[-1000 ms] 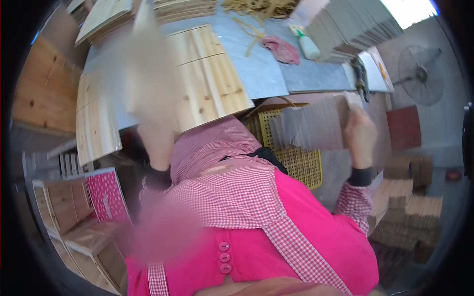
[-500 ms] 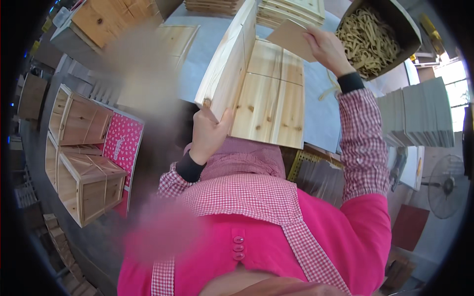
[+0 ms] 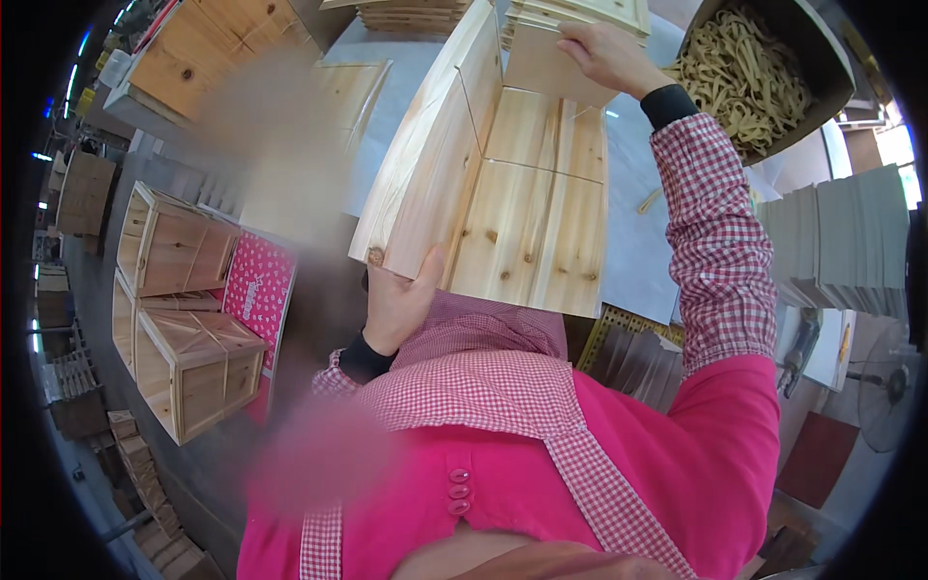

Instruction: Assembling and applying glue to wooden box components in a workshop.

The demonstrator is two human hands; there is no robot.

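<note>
Two pale wooden panels meet at a corner in front of me: a side panel [image 3: 411, 184] stands tilted up on the left, and a knotty flat panel [image 3: 527, 232] lies beside it. Thin dark lines cross both. My left hand [image 3: 398, 304] is closed round the near lower end of the side panel, thumb on its inner face. At the far end, my right hand [image 3: 609, 60] pinches the top edge of a thin brown board [image 3: 543, 70]. That board stands across the flat panel, its left edge close to the side panel; whether it sits in a groove I cannot tell.
A bin of tan strips [image 3: 744, 82] stands at the far right, with a stack of grey-white sheets [image 3: 846, 237] nearer me. More wooden panels [image 3: 411, 14] are piled at the back of the blue-grey tabletop [image 3: 638, 232]. Tied wooden boxes [image 3: 198, 358] stand at left. Blurred shapes hide part of the left side.
My right hand has moved the brown board away and left, turning it from slanted to upright across the panel's far end. My left hand and the joined panels have shifted slightly nearer me.
</note>
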